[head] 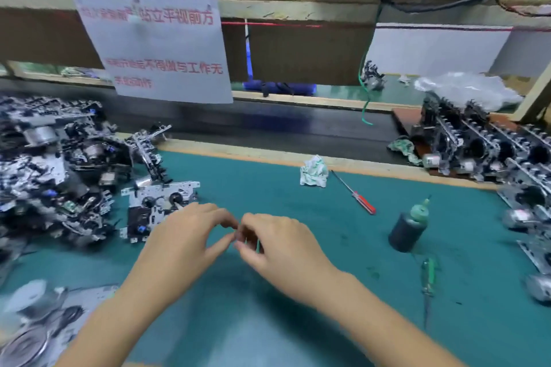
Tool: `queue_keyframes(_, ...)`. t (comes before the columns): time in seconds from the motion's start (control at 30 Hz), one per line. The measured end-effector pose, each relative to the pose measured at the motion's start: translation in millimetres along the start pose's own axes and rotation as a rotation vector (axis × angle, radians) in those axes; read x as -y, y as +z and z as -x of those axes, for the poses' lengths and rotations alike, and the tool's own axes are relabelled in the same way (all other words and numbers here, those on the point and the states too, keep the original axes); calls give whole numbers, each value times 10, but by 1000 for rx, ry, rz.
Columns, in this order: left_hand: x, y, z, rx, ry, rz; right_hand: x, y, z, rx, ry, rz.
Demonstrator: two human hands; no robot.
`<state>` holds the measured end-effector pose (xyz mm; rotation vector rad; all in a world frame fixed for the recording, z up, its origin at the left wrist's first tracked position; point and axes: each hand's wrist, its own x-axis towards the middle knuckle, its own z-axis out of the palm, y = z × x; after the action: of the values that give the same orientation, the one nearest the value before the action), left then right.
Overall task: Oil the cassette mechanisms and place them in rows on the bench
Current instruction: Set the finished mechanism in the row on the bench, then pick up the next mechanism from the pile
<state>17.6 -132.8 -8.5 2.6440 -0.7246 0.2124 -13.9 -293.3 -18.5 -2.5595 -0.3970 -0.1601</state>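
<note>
A: Start with the big things; where does everything sit relative to the oil bottle (408,228)?

B: The green surface (268,322) carries it all; far to the left of the bottle is the heap of unoiled cassette mechanisms (56,170); behind and to the right of it stand the finished rows (483,143); one flat mechanism (155,205) lies apart from the heap, well to the bottle's left.

A: How would that one handle?

B: My guess is stiff stamped metal, light but sharp-edged, with small levers that snag; I would take it by the two long plate edges, not by the motor or the spindles.

A: And the hands?

B: Both meet left of the bottle, just above the surface; the left hand (190,244) has fingers curled toward the thumb; the right hand (277,244) seems to pinch something small and dark with a green sliver; what it is, I cannot tell.

A: Room to move?

B: The open stretch lies between hands and bottle; the red screwdriver (354,192) sits behind the bottle, a green-handled tool (428,283) just in front, a crumpled rag (314,171) behind-left; a careless sweep could tip the bottle.
</note>
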Motion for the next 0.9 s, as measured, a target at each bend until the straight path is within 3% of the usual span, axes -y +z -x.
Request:
queue_keyframes(0.23, 785, -296, 11, 61, -451, -237, 144, 614, -965, 36, 273, -186)
queue_keyframes(0.4, 976, -249, -184, 191, -616, -223, 186, 835, -1259, 173, 385, -257)
queue_keyframes(0.53, 963, -211, -322, 198, -689, -64, 218, 865, -1281, 165, 439, -399)
queue_keyframes(0.67, 885, -252, -324, 153, -657, 48, 169, 757, -1173, 99, 466, -435)
queue_keyframes(0.9, 314, -181, -391, 79, -408, 187, -249, 147, -571, -33, 493, -656)
